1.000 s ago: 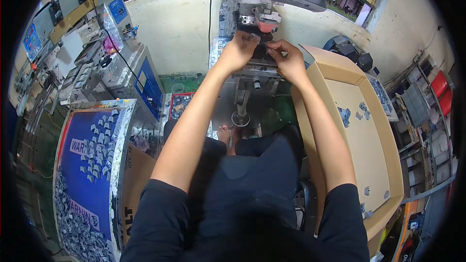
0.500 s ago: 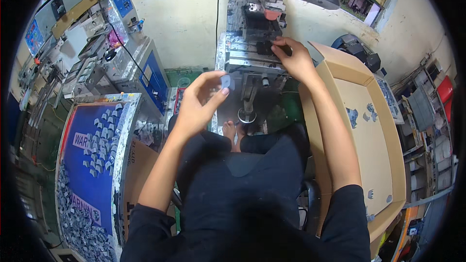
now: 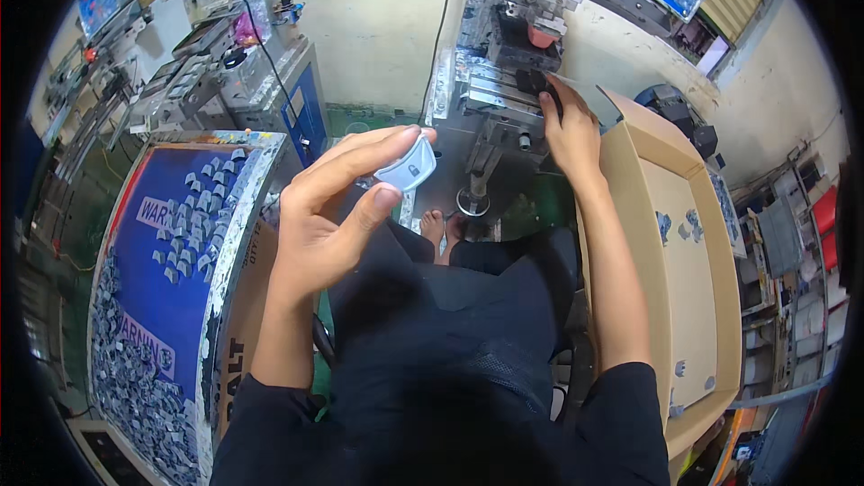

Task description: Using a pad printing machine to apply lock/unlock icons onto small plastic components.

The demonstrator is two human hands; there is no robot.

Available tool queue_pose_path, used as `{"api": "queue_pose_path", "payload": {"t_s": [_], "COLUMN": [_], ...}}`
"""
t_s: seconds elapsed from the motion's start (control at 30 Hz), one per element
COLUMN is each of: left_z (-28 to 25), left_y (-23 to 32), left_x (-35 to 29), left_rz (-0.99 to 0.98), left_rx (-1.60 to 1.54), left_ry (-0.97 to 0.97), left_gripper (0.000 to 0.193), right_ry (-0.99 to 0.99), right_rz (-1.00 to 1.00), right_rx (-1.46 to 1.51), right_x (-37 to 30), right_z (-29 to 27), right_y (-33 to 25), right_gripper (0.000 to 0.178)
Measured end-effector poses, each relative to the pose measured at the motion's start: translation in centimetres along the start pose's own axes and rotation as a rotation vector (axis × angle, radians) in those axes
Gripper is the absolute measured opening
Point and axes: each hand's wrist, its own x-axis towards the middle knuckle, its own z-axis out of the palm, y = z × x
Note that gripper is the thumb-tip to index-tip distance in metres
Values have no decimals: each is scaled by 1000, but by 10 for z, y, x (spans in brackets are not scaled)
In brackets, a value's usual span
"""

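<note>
Between the thumb and fingers of my left hand (image 3: pixel 315 207) is a small light grey plastic key cap (image 3: pixel 412 165) with a curved edge and a small dark mark. It is held up in front of me, well above my lap. Farther off, my right hand (image 3: pixel 572 121) reaches to the metal bed (image 3: pixel 495 94) of a bench machine. Its thumb and fingers are closed about a black fixture block (image 3: pixel 533 81) on that bed. The fingertips there are partly hidden.
At my left, a blue-topped table (image 3: pixel 148 256) bears many small grey caps (image 3: pixel 193 216), some in rows, others heaped. An open cardboard box (image 3: pixel 693 279) with a few grey pieces stands at my right. A red-tipped machine head (image 3: pixel 543 33) sits above the bed.
My left hand has come up closer with the key cap, whose marked face is turned toward me. My right hand stays at the black fixture block. The view has shifted.
</note>
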Motion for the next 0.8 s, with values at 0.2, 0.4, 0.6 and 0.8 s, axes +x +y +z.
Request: {"api": "queue_pose_path", "payload": {"t_s": [0.2, 0.4, 0.6, 0.8], "left_z": [2, -2, -5, -5], "left_y": [20, 27, 26, 29], "left_x": [-6, -8, -6, -10], "left_rz": [45, 63, 132, 74], "left_rx": [-153, -178, -144, -164], "left_ry": [-31, -79, -113, -94], "left_gripper": [37, 37, 36, 33], "right_ry": [48, 79, 121, 130], "right_rz": [-102, -128, -143, -155], "right_rx": [-191, -278, -372, -382], "right_x": [-10, -21, -34, -51], "right_z": [8, 16, 16, 14], "right_y": [9, 4, 3, -1], "right_gripper": [51, 57, 63, 58]}}
